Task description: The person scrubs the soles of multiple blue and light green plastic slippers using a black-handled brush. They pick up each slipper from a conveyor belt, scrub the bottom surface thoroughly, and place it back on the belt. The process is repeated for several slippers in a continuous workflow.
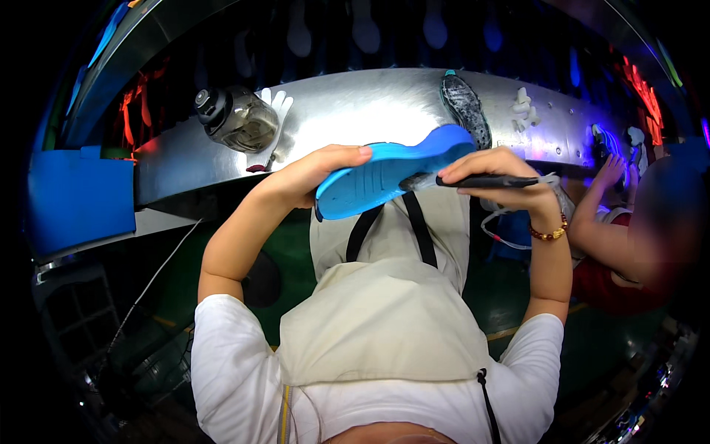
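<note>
We see a blue shoe sole [388, 177] held above the lap, in front of the metal bench [355, 111]. The left hand [314, 177] is closed on its heel end. The right hand [499, 177] pinches a black brush [473, 180], its tip touching the sole. On the bench lies a dark jar [237, 117] beside a white glove [277, 111]; its content we cannot tell.

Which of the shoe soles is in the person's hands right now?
The bright blue sole, gripped by the left hand; the dark sole lies untouched on the metal conveyor.
</note>
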{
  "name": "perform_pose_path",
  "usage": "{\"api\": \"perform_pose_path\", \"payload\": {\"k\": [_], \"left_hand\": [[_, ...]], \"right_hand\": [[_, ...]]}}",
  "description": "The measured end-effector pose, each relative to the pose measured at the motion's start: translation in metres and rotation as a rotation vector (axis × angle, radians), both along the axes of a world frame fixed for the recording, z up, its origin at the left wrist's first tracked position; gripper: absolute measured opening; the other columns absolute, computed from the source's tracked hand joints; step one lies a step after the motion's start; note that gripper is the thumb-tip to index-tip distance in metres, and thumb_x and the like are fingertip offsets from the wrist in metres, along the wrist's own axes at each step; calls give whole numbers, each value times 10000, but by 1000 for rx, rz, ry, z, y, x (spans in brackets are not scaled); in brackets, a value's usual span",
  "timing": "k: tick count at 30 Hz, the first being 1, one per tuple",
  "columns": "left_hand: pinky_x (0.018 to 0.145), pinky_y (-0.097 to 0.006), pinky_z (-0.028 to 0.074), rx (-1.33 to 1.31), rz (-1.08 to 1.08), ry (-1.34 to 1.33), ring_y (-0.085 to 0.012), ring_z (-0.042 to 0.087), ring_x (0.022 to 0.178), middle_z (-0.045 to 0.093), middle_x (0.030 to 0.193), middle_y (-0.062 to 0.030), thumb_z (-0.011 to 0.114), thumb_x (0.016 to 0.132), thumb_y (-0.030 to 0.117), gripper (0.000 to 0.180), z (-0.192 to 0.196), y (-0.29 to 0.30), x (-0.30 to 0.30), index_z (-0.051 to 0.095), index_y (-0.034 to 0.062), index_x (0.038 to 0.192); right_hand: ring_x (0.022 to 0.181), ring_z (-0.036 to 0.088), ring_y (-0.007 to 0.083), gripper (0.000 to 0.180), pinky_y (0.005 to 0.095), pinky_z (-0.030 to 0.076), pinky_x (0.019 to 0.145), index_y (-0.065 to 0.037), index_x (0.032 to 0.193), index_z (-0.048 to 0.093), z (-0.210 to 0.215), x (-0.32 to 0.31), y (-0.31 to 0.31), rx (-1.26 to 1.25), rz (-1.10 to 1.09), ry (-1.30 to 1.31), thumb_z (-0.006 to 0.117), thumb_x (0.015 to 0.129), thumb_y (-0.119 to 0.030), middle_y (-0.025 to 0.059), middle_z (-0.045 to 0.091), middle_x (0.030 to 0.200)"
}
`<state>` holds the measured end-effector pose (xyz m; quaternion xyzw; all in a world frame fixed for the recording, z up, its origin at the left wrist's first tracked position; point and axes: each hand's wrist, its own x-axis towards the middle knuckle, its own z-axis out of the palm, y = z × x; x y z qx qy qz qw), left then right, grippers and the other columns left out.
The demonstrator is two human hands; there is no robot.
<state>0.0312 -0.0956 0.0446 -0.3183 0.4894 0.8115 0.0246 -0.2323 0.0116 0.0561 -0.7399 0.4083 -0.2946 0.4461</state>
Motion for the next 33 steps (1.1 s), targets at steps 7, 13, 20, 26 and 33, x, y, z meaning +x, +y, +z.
{"api": "perform_pose_path", "payload": {"k": [7, 13, 20, 26, 33], "left_hand": [[708, -404, 515, 45, 75, 65, -314, 576, 899, 499, 1086, -253, 466, 815, 432, 632, -21, 0, 8, 367, -21, 1245], [654, -477, 536, 463, 338, 383, -344, 569, 903, 479, 1096, -241, 431, 831, 354, 555, -31, 14, -21, 329, -6, 1241], [703, -522, 503, 476, 401, 432, -390, 545, 945, 456, 1151, -243, 441, 823, 358, 558, -50, 15, -21, 336, 13, 1249], [661, -484, 530, 480, 537, 426, -367, 589, 850, 500, 1074, -251, 400, 851, 356, 540, -56, 23, -24, 319, -11, 1239], [666, -462, 533, 417, 502, 429, -354, 592, 848, 505, 1073, -241, 443, 837, 350, 550, -55, 27, -22, 324, -20, 1227]], "right_hand": [[559, 558, 83, 250, 187, 434, 502, 28, 974, 612, 14, 7, 12, 260, -222, -123, 619, 732, -35, 107, 640, 773], [566, 568, 76, 204, 176, 447, 516, 30, 964, 612, -16, 57, 13, 229, -403, -376, 569, 778, -40, 69, 624, 753], [517, 539, 67, 184, 173, 426, 476, 29, 943, 617, -45, 54, 12, 17, -702, -401, 565, 790, -60, 54, 606, 693], [517, 529, 60, 186, 179, 435, 487, 21, 949, 617, -60, 54, 3, -83, -872, -288, 579, 788, -63, 53, 608, 695], [741, 629, 180, 215, 251, 487, 659, 29, 954, 611, -78, 39, -26, -317, -1085, -12, 614, 755, -54, 153, 637, 867]]}}
